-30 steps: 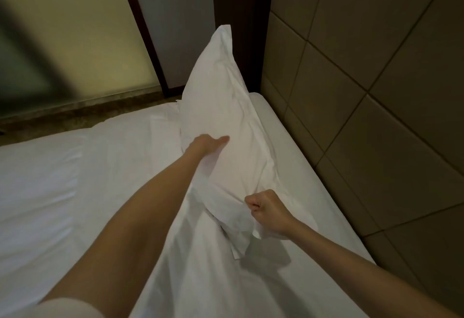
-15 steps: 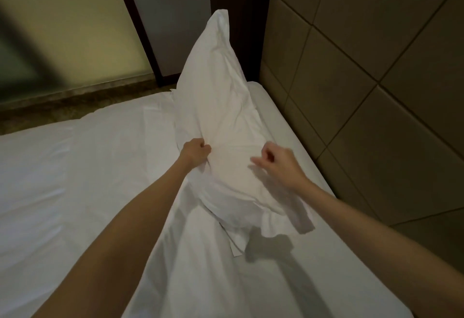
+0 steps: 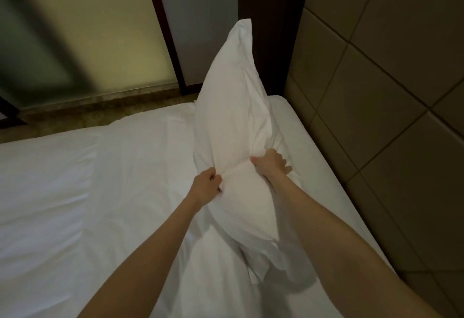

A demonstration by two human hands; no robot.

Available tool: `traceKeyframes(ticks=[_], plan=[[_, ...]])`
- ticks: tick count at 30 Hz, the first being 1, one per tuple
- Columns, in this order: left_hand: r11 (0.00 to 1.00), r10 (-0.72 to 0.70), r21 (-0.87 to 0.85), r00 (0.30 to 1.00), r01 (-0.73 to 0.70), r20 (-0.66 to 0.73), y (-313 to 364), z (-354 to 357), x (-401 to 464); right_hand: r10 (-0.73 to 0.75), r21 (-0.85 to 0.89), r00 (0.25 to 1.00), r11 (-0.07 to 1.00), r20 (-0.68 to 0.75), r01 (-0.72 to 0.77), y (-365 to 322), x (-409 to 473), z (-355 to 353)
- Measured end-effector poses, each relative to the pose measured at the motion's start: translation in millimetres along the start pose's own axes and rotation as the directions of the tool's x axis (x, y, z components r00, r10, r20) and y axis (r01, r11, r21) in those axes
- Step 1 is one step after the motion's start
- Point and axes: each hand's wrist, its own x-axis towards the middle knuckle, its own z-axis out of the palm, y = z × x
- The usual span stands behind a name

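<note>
A white pillow in a white case stands on end on the white bed, its far corner pointing up toward the wall. My left hand grips a bunch of the case fabric on the pillow's left side. My right hand grips the pillow on its right side, fingers dug into the cloth. The two hands squeeze the pillow's middle between them. The loose open end of the case lies crumpled on the sheet below my arms.
A padded, panelled headboard wall runs along the bed's right edge. Beyond the bed's far edge are a frosted glass panel, a dark frame post and a strip of floor. The sheet to the left is flat.
My right hand let go of the case's loose end and moved up to the pillow's right side, where it now grips. My left hand closed on the fabric on the left. The pillow stands more upright.
</note>
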Motion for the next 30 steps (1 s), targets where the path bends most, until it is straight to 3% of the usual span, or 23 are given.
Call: traceKeyframes(ticks=[2,4,7,11,17,22,25,27,30], plan=[[1.000,-0.002,-0.012,0.999,0.002,-0.044,-2.7,2.4,-3.2,-0.115,0.182,0.992,0.975,-0.060,0.124,-1.7,-2.9,6.8],[0.999,0.029,-0.010,0.992,-0.031,-0.122,3.9,5.9,-1.1,-0.125,0.437,0.984,0.883,-0.130,0.170,-15.8,0.0,-6.7],[0.987,0.006,-0.160,0.984,-0.035,-0.179,35.8,12.3,6.8,-0.111,0.586,0.947,0.762,-0.300,0.275,-47.5,15.7,-54.6],[0.887,-0.077,-0.461,0.980,-0.016,-0.183,76.0,10.9,23.9,-0.164,0.641,0.897,0.647,-0.411,0.413,-73.9,27.2,-113.5],[0.894,0.138,-0.423,0.989,-0.147,-0.052,125.0,25.0,30.0,-0.245,0.713,0.838,0.443,-0.488,0.544,-115.5,25.3,-170.1],[0.873,0.290,-0.422,0.956,-0.244,0.047,171.5,47.9,41.6,-0.152,0.819,0.853,0.238,-0.499,0.522,-122.4,27.1,-217.3],[0.867,0.362,-0.402,0.927,-0.294,0.101,196.6,62.6,54.1,-0.092,0.811,0.821,0.126,-0.564,0.571,-101.2,35.4,-249.8],[0.888,0.365,-0.356,0.917,-0.291,0.160,201.3,75.3,62.2,-0.103,0.770,0.801,0.225,-0.590,0.597,-79.6,44.8,-262.8],[0.946,0.300,-0.222,0.901,-0.237,0.314,186.6,103.4,64.5,-0.192,0.528,0.847,0.708,-0.495,0.469,-37.7,62.4,-271.6]])
